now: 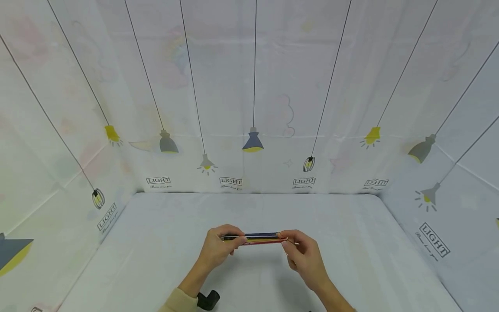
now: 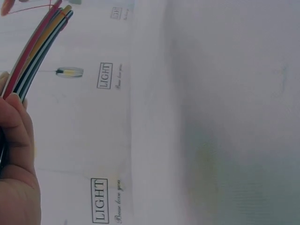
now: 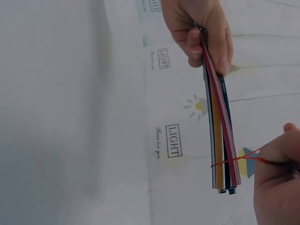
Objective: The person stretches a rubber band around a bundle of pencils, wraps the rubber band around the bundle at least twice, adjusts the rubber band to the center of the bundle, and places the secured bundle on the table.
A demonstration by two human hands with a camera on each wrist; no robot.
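My left hand [image 1: 220,246] grips one end of a bundle of slim striped pencils [image 1: 262,236], thumb on the near side. The bundle lies level across the head view, held above the table; red, yellow and dark pencils [image 3: 216,126] show in the right wrist view. Around the bundle's far end runs a thin red rubber band [image 3: 251,158]. My right hand [image 1: 308,260] pinches that band and draws it out from the pencils, so two strands stretch to its fingers. In the left wrist view the pencils [image 2: 40,47] fan slightly, and the right fingertips show at the top corner.
A white cloth-covered table [image 1: 167,221] spreads beneath both hands. Behind it and at the sides hang white sheets [image 1: 273,86] printed with lamps and LIGHT labels. A black curved piece [image 1: 208,300] shows beside the left wrist.
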